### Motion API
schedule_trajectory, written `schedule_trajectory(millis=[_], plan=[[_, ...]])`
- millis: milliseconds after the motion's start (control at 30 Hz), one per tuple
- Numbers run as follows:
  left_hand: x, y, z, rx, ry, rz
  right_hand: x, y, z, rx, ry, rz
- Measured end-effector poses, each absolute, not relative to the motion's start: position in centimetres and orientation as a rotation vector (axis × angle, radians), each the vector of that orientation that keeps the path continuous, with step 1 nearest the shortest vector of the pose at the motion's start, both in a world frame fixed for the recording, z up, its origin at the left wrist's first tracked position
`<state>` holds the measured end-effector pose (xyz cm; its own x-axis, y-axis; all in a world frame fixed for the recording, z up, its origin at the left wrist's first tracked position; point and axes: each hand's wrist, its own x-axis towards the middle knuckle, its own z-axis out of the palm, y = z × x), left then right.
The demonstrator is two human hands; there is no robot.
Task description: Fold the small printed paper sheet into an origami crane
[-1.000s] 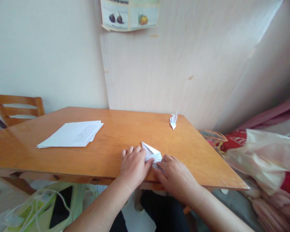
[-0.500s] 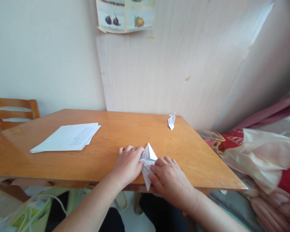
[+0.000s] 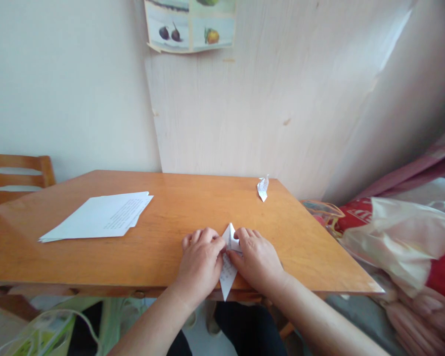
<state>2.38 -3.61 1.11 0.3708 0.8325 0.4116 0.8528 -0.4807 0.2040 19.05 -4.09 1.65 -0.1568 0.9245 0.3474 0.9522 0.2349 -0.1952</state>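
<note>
Slip or Skew Could Spoil the Crease

Your white, printed, kite-shaped folded paper (image 3: 228,271) lies at the near edge of the brown wooden table (image 3: 170,207), its near point overhanging. Your left hand (image 3: 203,252) bunches its fingers against one side; your right hand (image 3: 257,258) has thumb and forefinger apart at the upper flap. Whether either pinches, I cannot tell. Uneven pressure could skew the crease; catching the unsupported point could bend it.
</note>
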Motion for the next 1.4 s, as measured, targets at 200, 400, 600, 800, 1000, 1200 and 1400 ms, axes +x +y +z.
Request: schedule_trajectory(millis=[200,400,600,800,1000,1200,1400], plan=[[2.3,-4.1,1.0,-2.509,-1.538,-0.776,19.5,-3.9,1.3,-1.750,-2.083,-0.131],[2.3,-4.4,1.2,-2.416,-1.591,-0.747,20.8,-4.0,1.2,-1.769,-2.055,-0.160],[2.1,-3.8,0.6,-2.418,-1.632,-0.715,21.8,-3.4,0.8,-1.796,-2.091,-0.129],[2.2,-3.8,1.5,-2.503,-1.658,-0.644,22.6,-2.6,0.4,-1.736,-2.100,0.039],[2.7,-4.9,2.4,-2.598,-1.565,-0.540,23.1,-2.5,0.5,-1.683,-2.072,0.153],[1.5,-5.0,2.3,-2.682,-1.479,-0.554,23.6,-2.7,0.9,-1.662,-2.077,0.256],[-1.1,-2.8,2.5,-2.902,-1.265,-0.426,24.1,-1.4,1.5,-1.553,-2.015,0.207]])
